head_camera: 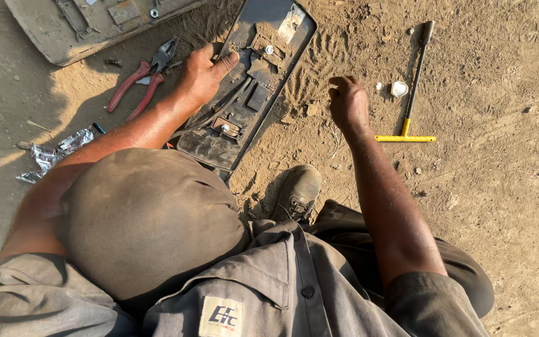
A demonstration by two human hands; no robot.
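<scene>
Two hands at work, head view. Left hand (204,75) lies flat, fingers spread, pressing the dusty black panel (244,93) to steady it on the ground. Right hand (347,103) hovers loosely curled, empty, near the yellow-handled wrench (412,93). Red pliers (145,81) lie just beside the left hand.

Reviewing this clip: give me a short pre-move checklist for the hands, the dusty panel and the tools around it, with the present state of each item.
1. Left hand steadies the dark panel: ok, palm rests on its edge.
2. Right hand empty: cannot tell, fingers curled above the dirt.
3. Red-handled pliers within reach: ok, lying beside the left hand.
4. Yellow T-handle wrench within reach: ok, on the ground right of the right hand.
5. Small white cap accounted for: ok, beside the wrench.
</scene>
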